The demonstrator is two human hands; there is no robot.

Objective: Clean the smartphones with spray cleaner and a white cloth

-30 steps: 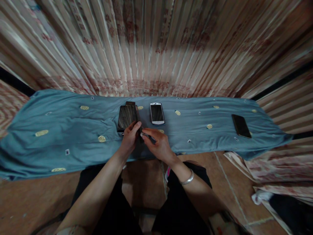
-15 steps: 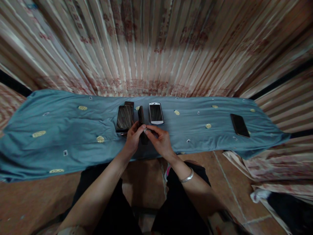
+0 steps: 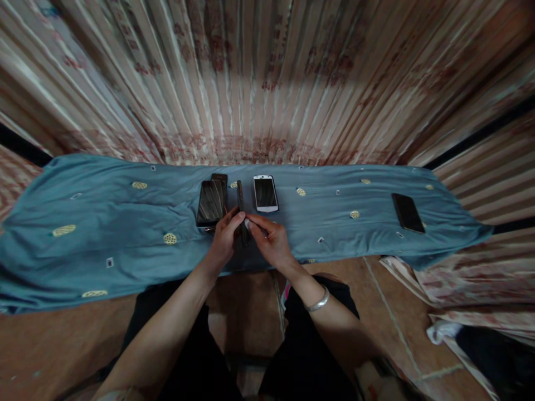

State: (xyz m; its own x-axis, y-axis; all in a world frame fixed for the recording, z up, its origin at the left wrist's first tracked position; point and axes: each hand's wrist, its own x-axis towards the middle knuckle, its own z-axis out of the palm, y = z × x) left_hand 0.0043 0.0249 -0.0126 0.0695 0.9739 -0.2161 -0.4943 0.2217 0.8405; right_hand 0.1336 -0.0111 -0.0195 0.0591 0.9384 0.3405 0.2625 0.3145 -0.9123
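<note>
A teal cloth (image 3: 125, 223) carries yellow oval motifs. The phone (image 3: 265, 194) is white-framed, the others (image 3: 210, 203) black. The curtain (image 3: 267, 78) is beige-striped with red print.

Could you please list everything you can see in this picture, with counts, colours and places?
dark phone on edge: 1, black, held upright between both hands at the middle of the cloth
stacked phones: 2 as far as I can tell, dark, lying left of the held phone
white phone: 1, white with dark screen, flat on the cloth right of the held phone
black phone: 1, black, flat near the cloth's right end
cloth: 1, blue with yellow and small white motifs, spread across the surface
curtain: striped pink and cream, behind the cloth
floor: brown, below the cloth
bangle: 1, silver, on the right wrist
left hand: 1, gripping the held phone
right hand: 1, fingers pinching something small and pale against the phone
</note>
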